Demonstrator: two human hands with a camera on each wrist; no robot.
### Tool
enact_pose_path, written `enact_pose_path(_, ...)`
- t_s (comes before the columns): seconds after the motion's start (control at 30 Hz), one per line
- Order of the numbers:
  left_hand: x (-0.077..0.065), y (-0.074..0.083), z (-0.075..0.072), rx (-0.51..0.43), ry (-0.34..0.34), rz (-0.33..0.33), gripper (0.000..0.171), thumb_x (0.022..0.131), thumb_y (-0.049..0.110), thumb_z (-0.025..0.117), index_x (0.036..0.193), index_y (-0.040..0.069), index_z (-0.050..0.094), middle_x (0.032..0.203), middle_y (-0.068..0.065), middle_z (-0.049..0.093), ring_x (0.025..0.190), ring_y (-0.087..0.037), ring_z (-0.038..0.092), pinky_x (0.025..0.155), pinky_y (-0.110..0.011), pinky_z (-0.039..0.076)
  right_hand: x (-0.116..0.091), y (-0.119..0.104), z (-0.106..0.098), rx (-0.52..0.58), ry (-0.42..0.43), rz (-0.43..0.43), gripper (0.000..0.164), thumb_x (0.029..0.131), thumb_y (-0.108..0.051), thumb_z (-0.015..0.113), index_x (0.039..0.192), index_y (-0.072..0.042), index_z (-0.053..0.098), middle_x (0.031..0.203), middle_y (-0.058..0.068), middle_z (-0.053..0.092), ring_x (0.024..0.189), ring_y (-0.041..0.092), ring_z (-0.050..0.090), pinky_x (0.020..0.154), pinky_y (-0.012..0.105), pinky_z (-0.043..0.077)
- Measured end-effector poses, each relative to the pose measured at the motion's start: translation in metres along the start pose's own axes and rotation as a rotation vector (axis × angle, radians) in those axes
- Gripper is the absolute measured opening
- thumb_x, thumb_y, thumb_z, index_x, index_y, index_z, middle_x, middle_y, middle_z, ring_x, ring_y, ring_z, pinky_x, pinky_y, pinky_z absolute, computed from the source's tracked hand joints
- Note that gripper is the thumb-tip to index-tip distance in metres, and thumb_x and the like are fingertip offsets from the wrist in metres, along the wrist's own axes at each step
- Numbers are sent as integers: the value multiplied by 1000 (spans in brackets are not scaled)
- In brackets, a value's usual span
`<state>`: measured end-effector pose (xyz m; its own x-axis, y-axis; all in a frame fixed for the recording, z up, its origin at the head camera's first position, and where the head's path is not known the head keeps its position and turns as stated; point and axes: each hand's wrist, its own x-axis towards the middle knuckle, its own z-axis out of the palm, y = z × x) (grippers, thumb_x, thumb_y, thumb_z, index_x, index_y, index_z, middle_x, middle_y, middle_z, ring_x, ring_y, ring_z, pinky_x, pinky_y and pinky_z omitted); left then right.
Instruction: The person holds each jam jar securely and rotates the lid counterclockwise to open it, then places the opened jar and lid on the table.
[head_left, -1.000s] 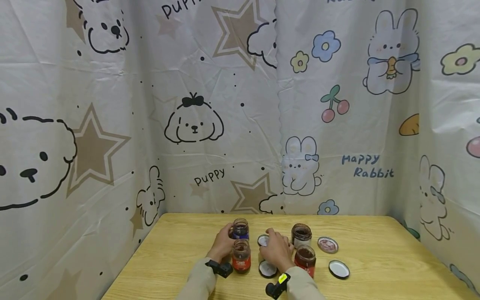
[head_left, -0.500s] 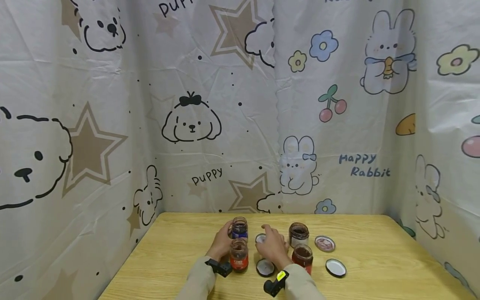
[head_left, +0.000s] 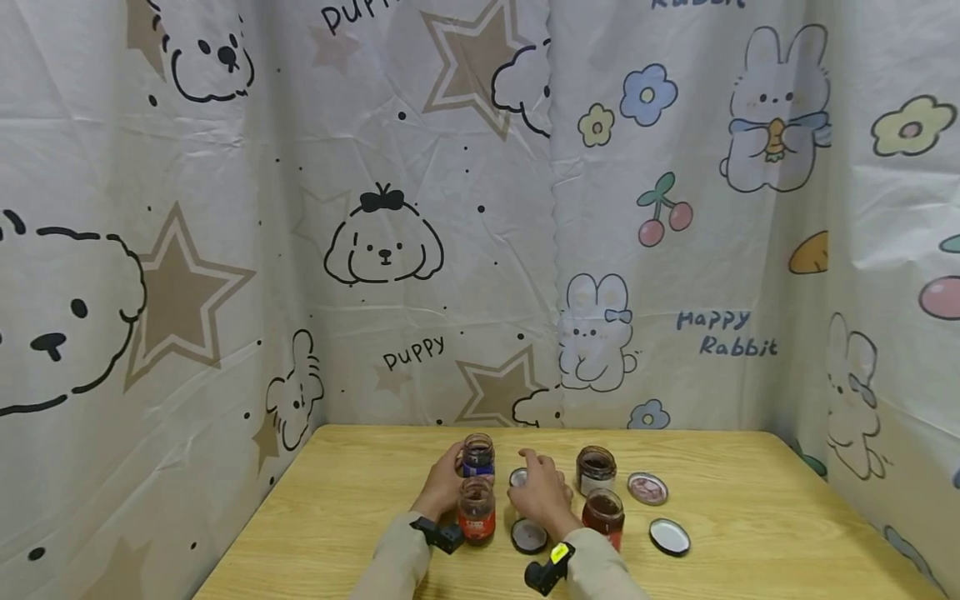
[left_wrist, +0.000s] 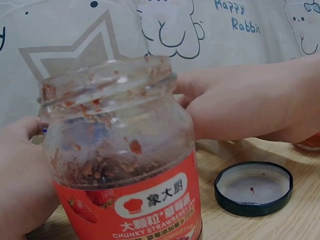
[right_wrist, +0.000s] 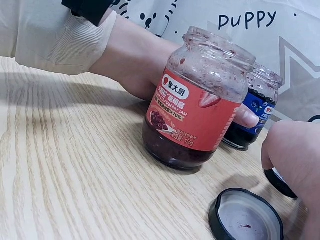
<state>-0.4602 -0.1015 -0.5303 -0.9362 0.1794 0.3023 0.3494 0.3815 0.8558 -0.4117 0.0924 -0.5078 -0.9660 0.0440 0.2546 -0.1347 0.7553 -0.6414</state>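
My left hand [head_left: 441,485] grips the left side of a glass jar with a blue label [head_left: 477,460], its thumb across the front in the right wrist view. Just nearer stands an uncapped strawberry jam jar [right_wrist: 192,110], smeared inside, with dark jam at its base. My right hand [head_left: 543,496] hovers low over the far jar lid [head_left: 517,477], index finger raised above it and thumb beside it. It covers part of that lid, and whether it pinches it is hidden. Another jar lid [right_wrist: 245,220] lies inside-up below my right hand.
Right of my right hand stand an open jar with a pale label [head_left: 596,472] and an open red-labelled jar [head_left: 603,517]. Two more lids lie beyond them, one smeared pink [head_left: 647,488], one white inside [head_left: 669,537]. A printed curtain [head_left: 480,250] surrounds the wooden table [head_left: 315,517].
My right hand's index finger has lifted and shifted slightly left beside the far lid. My left hand keeps its grip on the blue-labelled jar. The whole view has shifted slightly.
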Motion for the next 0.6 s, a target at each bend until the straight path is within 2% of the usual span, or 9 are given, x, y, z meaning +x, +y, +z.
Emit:
enact_pose_path(0.3, 2, 3, -1, 15, -13, 7, 78, 86, 19, 88, 149, 1, 48, 130, -28, 65, 121, -43, 62, 104, -60, 44, -2, -2, -5, -13, -17, -25, 63, 85, -17, 79, 144, -15, 56, 143, 23, 50, 117, 51, 51, 90, 72, 37)
enact_pose_path(0.6, 1, 6, -10, 17, -27, 26, 77, 86, 20, 88, 149, 2, 48, 132, -26, 64, 126, -44, 57, 106, -61, 42, 1, -7, -8, -22, -52, -16, 68, 85, -16, 77, 149, -16, 52, 145, 24, 48, 123, 53, 48, 92, 72, 36)
